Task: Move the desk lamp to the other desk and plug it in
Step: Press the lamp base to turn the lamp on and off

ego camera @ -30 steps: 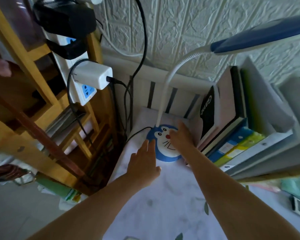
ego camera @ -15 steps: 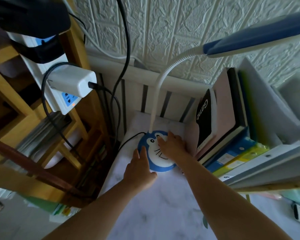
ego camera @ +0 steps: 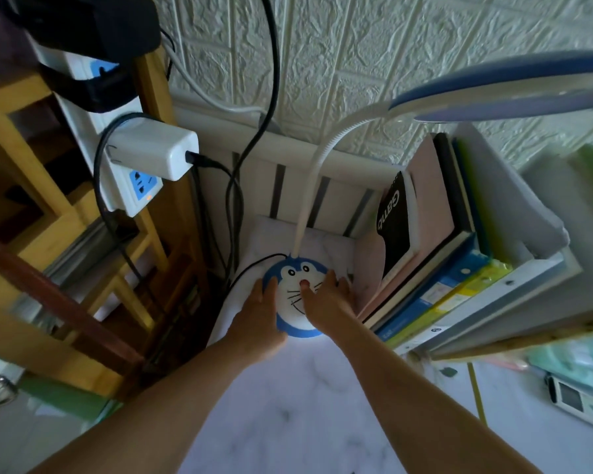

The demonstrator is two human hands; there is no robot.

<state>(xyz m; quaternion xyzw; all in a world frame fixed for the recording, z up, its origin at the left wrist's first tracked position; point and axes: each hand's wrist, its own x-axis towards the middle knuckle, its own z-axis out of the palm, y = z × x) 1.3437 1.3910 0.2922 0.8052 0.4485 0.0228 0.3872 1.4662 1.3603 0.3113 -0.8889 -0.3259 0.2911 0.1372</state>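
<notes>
The desk lamp has a round blue cartoon-cat base point(ego camera: 297, 295) that stands in the far left corner of the white marble-look desk point(ego camera: 288, 415). Its white bendy neck point(ego camera: 310, 186) rises to a blue and white head point(ego camera: 507, 94) at the upper right. A thin black cord point(ego camera: 254, 265) leaves the base to the left. My left hand point(ego camera: 259, 319) clasps the base's left rim. On the right side of the base lies my right hand point(ego camera: 327, 302), with its thumb on the cat's face. The underside of the base is hidden.
A white power strip point(ego camera: 136, 189) hangs on the wooden shelf point(ego camera: 59, 213) at the left, with a white adapter point(ego camera: 158, 155) and black plugs in it. Black cables point(ego camera: 235, 186) drop behind the desk. Books and folders point(ego camera: 435, 254) lean close to the right of the base.
Both hands have slid forward onto the lamp base, the left one from the desk onto the rim. My view has moved closer and tilted a little.
</notes>
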